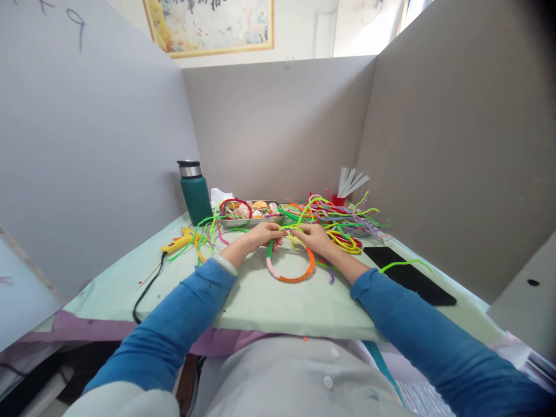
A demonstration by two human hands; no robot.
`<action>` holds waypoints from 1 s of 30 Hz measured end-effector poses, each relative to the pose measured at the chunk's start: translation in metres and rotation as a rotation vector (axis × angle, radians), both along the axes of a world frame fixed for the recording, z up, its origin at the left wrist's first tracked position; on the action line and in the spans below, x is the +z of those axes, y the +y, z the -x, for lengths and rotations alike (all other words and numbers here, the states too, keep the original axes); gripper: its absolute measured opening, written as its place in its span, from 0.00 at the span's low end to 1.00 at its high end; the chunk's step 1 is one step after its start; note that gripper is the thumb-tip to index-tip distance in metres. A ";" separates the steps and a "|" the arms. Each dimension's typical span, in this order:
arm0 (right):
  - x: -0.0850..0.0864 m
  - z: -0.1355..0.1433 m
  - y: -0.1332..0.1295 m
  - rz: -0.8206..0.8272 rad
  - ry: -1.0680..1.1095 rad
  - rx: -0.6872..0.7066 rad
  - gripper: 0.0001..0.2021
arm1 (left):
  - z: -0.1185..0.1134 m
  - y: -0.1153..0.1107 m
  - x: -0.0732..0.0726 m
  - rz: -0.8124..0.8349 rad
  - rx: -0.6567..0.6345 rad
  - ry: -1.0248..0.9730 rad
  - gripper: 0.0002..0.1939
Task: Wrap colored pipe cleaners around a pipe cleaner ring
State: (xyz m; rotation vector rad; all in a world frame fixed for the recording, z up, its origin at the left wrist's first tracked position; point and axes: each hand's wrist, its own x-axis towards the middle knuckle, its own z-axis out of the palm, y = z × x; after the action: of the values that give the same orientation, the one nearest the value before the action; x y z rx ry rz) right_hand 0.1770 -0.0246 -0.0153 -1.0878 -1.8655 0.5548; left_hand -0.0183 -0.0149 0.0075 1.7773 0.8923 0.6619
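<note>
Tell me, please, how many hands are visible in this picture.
2. The left hand is at the upper left of the multicoloured ring; the right hand is at its upper right. No others show.

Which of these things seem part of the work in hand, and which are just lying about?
Seemingly part of it:
multicoloured ring
lime-green strand being handled
loose coloured strands
yellow glue gun, probably
white sticks
shell tray, possibly

Apparently just lying about:
green bottle
black slab, perhaps a phone
</note>
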 end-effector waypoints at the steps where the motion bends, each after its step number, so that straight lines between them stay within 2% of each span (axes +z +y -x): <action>1: 0.000 -0.001 0.001 -0.027 0.001 -0.027 0.15 | 0.000 -0.001 0.000 -0.002 -0.014 -0.003 0.20; 4: -0.001 -0.002 0.002 -0.113 -0.008 -0.104 0.15 | 0.000 -0.002 0.001 -0.002 -0.046 -0.011 0.19; 15: -0.006 -0.025 0.021 -0.251 -0.121 -0.478 0.13 | 0.002 -0.002 0.002 0.052 -0.125 -0.006 0.20; 18: -0.006 -0.025 0.021 -0.232 -0.122 -0.389 0.13 | 0.002 -0.003 0.002 0.057 -0.131 0.006 0.20; 23: -0.004 -0.014 0.009 -0.142 -0.055 -0.093 0.14 | 0.002 0.002 -0.002 0.067 -0.051 0.007 0.20; 27: -0.003 -0.009 0.004 -0.084 -0.004 -0.026 0.13 | 0.003 0.005 -0.004 0.070 -0.003 0.022 0.20; 30: -0.002 -0.008 0.002 -0.073 -0.060 -0.026 0.14 | 0.002 0.004 -0.004 0.074 -0.008 0.002 0.20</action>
State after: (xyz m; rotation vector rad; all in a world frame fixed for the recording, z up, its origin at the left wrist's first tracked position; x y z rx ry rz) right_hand 0.1849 -0.0222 -0.0168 -1.0900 -1.9058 0.4400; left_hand -0.0203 -0.0107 0.0039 1.7153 0.9000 0.6145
